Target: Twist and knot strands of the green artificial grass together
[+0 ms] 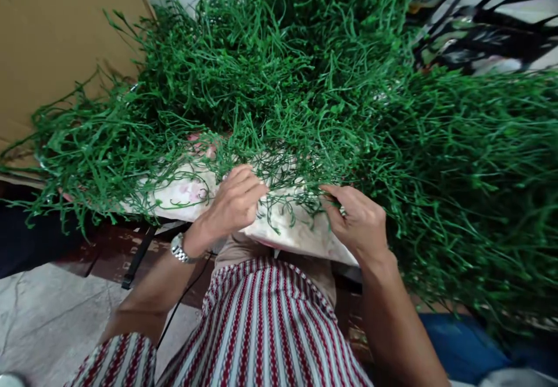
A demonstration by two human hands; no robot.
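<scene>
My left hand (240,197), with a metal watch on its wrist, is closed with the fingertips pinched on one end of a thin green artificial plant stem (292,190). Across from it, my right hand (355,215) pinches the stem's other end between thumb and forefinger. The stem stretches between both hands, with dark green sprigs hanging off it. Beneath them lies a pale, pink-patterned cloth-like surface (288,230) just above my lap. A large heap of green artificial plant stems (270,67) rises right behind my hands.
More green stems (479,183) pile up on the right and spill over the edge. A cardboard panel (65,44) stands at the back left. Black bag straps (492,27) show at the back right. Something blue (462,346) lies low on the right.
</scene>
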